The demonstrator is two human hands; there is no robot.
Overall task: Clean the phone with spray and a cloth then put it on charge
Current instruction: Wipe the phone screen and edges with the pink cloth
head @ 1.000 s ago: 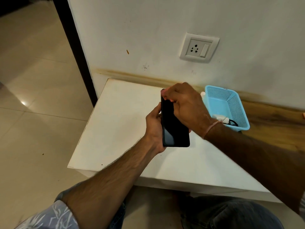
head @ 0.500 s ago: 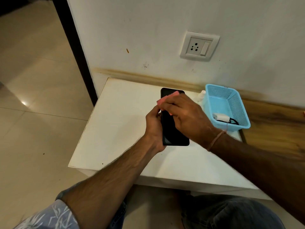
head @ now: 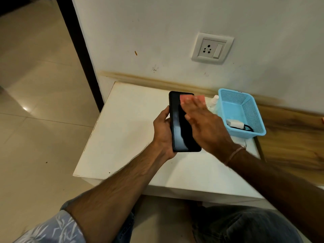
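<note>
The left hand (head: 163,131) gripped the flat black phone (head: 178,125) by its sides, just left of the light blue plastic basket (head: 253,111). The right hand (head: 206,124), fingers straight, pressed a small pink cloth (head: 186,98) on the phone's top part.

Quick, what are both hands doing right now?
Left hand: grips the phone.
Right hand: open, straight fingers pressing the pink cloth onto it.
</note>
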